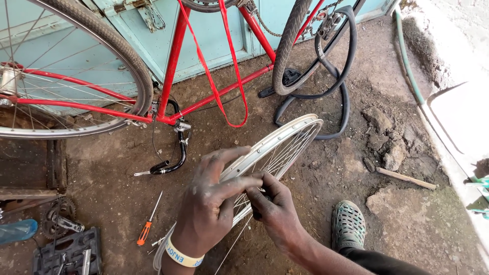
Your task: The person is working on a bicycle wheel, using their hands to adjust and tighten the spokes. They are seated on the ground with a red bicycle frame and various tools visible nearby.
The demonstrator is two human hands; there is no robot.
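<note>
Nearest us, our left hand (211,203), a pale wristband (182,256) at the wrist, lies across the bare silver wheel rim (285,137), fingers spread over its edge. Our right hand (272,206) pinches together at the spokes just beside it; what it clamps on we cannot tell. The rim stands tilted on the dirt floor (326,178), with no tyre on it. A black inner tube (338,81) lies loose behind, and a red rim strip (224,76) hangs from the red bicycle frame (173,56), so we judge the stripping done and the refitting left. An orange screwdriver (146,226) lies to the left, a green shoe (348,224) to the right.
</note>
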